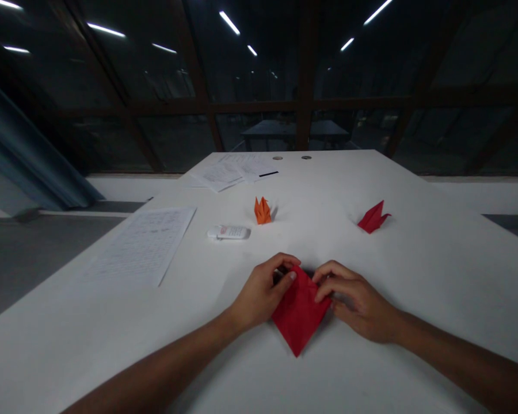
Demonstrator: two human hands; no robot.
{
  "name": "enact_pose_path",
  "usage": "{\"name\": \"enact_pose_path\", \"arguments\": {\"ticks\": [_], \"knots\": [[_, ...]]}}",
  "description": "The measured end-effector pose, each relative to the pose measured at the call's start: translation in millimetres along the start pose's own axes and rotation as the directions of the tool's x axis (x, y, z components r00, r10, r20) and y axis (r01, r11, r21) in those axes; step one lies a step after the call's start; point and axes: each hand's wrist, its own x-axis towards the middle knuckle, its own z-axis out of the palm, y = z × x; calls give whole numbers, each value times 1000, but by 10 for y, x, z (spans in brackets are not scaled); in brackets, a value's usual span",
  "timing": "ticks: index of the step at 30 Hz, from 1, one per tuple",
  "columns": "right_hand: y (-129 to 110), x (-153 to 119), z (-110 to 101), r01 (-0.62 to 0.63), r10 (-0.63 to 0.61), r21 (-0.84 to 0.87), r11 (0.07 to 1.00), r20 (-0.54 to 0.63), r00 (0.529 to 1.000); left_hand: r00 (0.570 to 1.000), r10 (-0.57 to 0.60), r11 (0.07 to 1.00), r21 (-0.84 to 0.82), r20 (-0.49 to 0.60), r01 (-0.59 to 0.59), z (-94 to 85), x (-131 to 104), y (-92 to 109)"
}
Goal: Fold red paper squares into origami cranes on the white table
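A folded sheet of red origami paper (299,316) lies in a diamond shape on the white table, one corner pointing toward me. My left hand (265,290) pinches its upper left edge between thumb and fingers. On the right side, my right hand (356,302) grips the edge, with its fingertips on top and the thumb near the right corner. Farther back stand an orange paper crane (262,211), nearly straight ahead, and a red paper crane (373,218) to the right. Neither hand touches the cranes.
A white remote-like device (228,232) with buttons lies left of the orange crane. A written sheet (142,244) rests at the left, and more papers (228,171) with a black strip (268,173) lie at the back. Dark windows and a blue curtain (21,144) stand beyond the table.
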Motion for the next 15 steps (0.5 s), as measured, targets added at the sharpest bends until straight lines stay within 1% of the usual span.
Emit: {"name": "enact_pose_path", "arguments": {"ticks": [6,15], "knots": [[9,-9,-12,-18,17,30,999,41,999,1000,7,1000,0,16,-7,-1,-12,6],[-1,4,-23,-1,-3,74,997,53,999,1000,10,1000,-16,30,-9,-7,-8,-3]]}}
